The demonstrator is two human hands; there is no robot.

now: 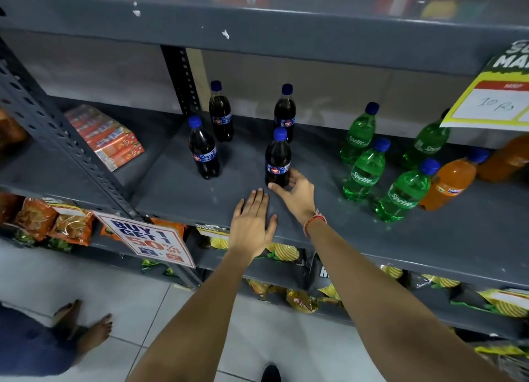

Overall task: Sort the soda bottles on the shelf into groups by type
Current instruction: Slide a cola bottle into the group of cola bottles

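From the head view, the right hand (294,194) has its fingers (279,187) curled round the base of a cola bottle (277,160) that stands upright on the shelf (183,192); they touch it low down, and I can't tell how firm the hold is. The left hand (252,224) lies flat on the shelf just below and left of those fingers, spread and holding nothing.

The risk, I'd say, is the low grip: the bottle is tall and narrow, so a push at the foot could tip it rather than slide it. Three more colas (203,150) stand beyond and to the left of the fingers, a fair way apart, and a toppling one might roll into them or off the front edge. To the right of the fingers, the Sprites (363,168) stand close together with an orange bottle (449,184) touching the nearest; a careless sleeve-less forearm swinging across could knock that cluster.

The bottles are smooth, glossy plastic with waisted bodies and blue ribbed caps; the cola looks near black, the Sprite translucent green. The shelf is painted grey metal, scuffed and slick-looking, so bottles should slide easily.
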